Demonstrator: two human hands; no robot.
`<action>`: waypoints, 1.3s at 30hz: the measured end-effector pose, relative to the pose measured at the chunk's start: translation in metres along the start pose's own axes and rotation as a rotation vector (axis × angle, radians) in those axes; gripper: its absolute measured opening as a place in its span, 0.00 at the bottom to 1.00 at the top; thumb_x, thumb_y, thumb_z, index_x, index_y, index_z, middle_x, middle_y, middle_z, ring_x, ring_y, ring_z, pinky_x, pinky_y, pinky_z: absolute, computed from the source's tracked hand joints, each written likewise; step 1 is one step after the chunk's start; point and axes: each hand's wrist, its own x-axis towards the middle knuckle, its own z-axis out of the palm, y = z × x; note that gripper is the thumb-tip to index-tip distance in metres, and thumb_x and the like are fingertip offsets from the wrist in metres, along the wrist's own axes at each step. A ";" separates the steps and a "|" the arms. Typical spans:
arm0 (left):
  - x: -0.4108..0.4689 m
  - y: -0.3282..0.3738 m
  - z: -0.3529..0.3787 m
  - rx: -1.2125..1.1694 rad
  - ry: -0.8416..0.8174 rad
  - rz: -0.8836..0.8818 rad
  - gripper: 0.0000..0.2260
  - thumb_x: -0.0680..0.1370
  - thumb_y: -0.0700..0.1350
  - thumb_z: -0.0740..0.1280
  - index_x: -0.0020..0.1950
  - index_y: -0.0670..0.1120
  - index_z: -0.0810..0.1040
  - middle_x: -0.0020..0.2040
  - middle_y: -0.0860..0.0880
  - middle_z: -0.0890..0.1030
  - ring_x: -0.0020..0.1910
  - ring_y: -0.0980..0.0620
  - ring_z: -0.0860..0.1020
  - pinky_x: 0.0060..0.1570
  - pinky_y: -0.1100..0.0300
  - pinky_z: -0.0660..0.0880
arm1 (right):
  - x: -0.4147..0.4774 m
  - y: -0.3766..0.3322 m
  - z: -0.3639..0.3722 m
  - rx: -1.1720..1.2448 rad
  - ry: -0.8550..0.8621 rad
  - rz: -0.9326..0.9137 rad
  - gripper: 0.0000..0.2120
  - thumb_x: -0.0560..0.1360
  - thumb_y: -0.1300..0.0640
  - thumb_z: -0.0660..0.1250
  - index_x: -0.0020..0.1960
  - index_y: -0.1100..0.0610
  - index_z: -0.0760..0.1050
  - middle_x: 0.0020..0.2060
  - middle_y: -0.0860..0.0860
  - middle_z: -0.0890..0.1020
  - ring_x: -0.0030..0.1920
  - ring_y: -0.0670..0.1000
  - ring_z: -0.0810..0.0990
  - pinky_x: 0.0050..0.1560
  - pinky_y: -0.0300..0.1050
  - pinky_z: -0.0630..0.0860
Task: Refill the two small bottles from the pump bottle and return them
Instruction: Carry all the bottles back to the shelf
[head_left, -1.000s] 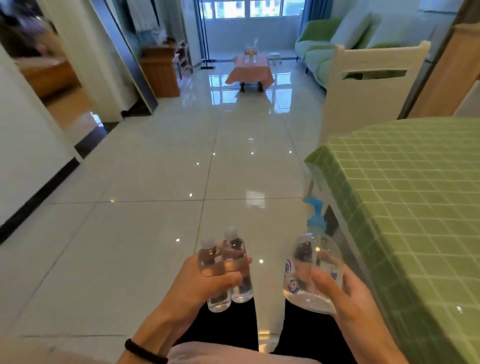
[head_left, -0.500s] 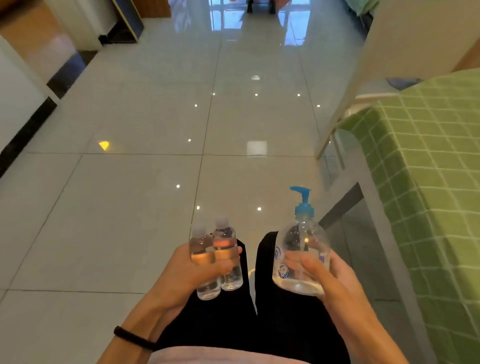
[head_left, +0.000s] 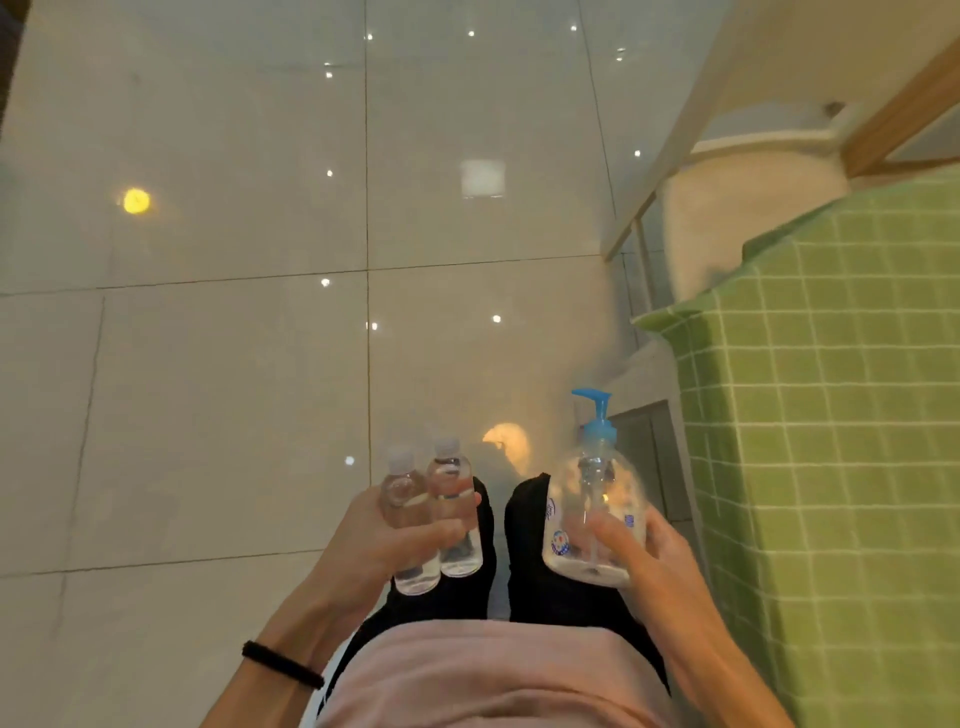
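My left hand (head_left: 384, 535) grips two small clear bottles side by side, both upright with pale caps: the left small bottle (head_left: 405, 499) and the right small bottle (head_left: 451, 480). My thumb lies across their fronts. My right hand (head_left: 636, 551) holds the clear pump bottle (head_left: 587, 514) from the right and below; its blue pump head (head_left: 595, 410) points left. A little clear liquid lies at its bottom. Both hands are in front of my waist, above my legs.
A table with a green checked cloth (head_left: 831, 415) stands close on my right. A white chair (head_left: 727, 171) stands beyond it at the upper right. Glossy pale floor tiles (head_left: 234, 364) stretch ahead and to the left.
My view has tilted steeply down from the room to the floor and my legs. Both hands keep the same grips on the bottles and stay in front of me.
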 end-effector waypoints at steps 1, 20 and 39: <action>-0.018 0.020 -0.002 -0.005 0.016 -0.012 0.22 0.66 0.38 0.79 0.60 0.43 0.86 0.58 0.42 0.89 0.60 0.41 0.87 0.69 0.35 0.76 | -0.018 -0.021 0.002 0.003 0.013 0.005 0.27 0.63 0.35 0.76 0.59 0.43 0.83 0.51 0.49 0.89 0.53 0.49 0.88 0.54 0.48 0.79; 0.011 0.310 -0.019 0.131 -0.120 0.118 0.23 0.63 0.49 0.84 0.57 0.50 0.89 0.56 0.43 0.90 0.56 0.41 0.88 0.60 0.44 0.84 | -0.030 -0.285 0.032 0.087 0.093 -0.086 0.28 0.64 0.38 0.76 0.64 0.42 0.81 0.52 0.47 0.89 0.54 0.47 0.88 0.58 0.51 0.80; 0.231 0.577 -0.001 0.130 -0.053 0.153 0.29 0.58 0.49 0.88 0.56 0.44 0.89 0.56 0.42 0.89 0.56 0.43 0.89 0.48 0.59 0.85 | 0.193 -0.539 -0.013 0.146 0.133 -0.110 0.28 0.60 0.31 0.74 0.59 0.38 0.82 0.50 0.45 0.89 0.53 0.46 0.87 0.60 0.52 0.80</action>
